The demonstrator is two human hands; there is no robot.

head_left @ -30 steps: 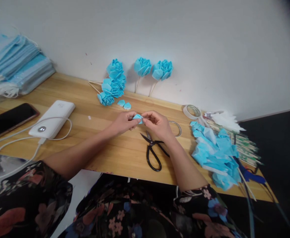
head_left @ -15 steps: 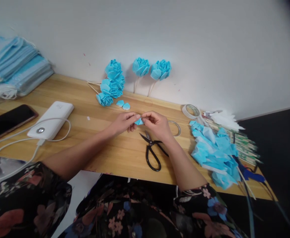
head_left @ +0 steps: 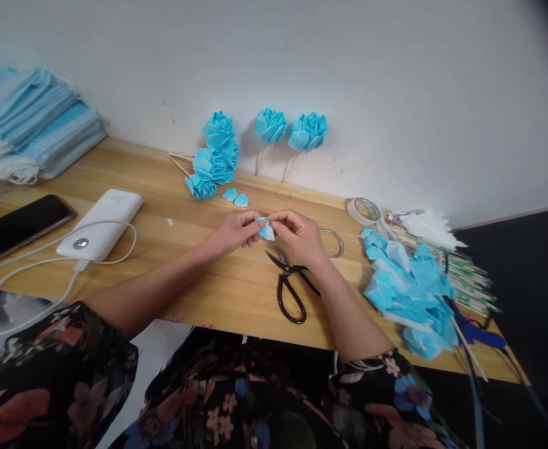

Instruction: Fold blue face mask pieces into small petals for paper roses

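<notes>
Between my two hands is a small blue petal [head_left: 266, 230] with a whitish lower part showing. My left hand [head_left: 241, 232] pinches it from the left with thumb and fingers. From the right, my right hand [head_left: 297, 234] grips its edge with closed fingertips. Black-handled scissors [head_left: 289, 280] lie on the table just below my right hand, blades partly apart. Two loose blue petals [head_left: 235, 197] rest beyond my hands, close to a cluster of blue fabric flowers [head_left: 215, 162] on thin sticks. A narrow roll of tape [head_left: 334, 243] lies flat beside my right wrist.
Two more blue flowers [head_left: 270, 126] lean on the wall. Stacked face masks [head_left: 44, 125], a phone [head_left: 21, 224] and a cabled white power bank [head_left: 108, 224] are at left. At right are a wider tape roll [head_left: 364, 212], crumpled blue pieces [head_left: 409, 287] and a blue-handled tool [head_left: 482, 333].
The petal between my fingers has turned, so more of it and its whitish part now show. My hands stay close together. The whole view has shifted slightly.
</notes>
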